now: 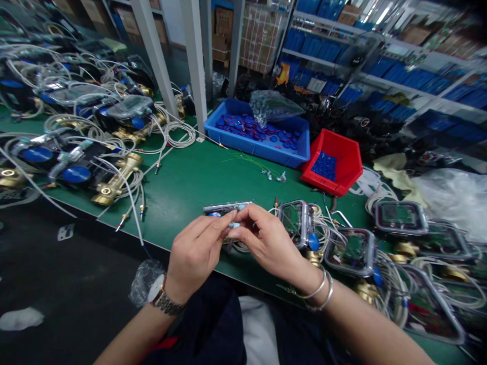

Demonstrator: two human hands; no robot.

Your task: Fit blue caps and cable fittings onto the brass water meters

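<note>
My left hand and my right hand meet above the near edge of the green bench, fingertips pinched together. Between the right thumb and fingers shows a small pale-blue piece; its exact kind is too small to tell. The left fingertips press close against the same spot, and what they grip is mostly hidden. Just beyond and below the hands lies a meter with a clear-cased edge and a blue cap, largely covered by my hands. Several small clear seals with thin green wires rest farther back.
A blue tray holds blue-and-red discs and a plastic bag. Beside it stands a red bin with small blue parts. Brass-bodied meters with coiled cables crowd the left; meters with clear covers line the right. Grey posts rise behind.
</note>
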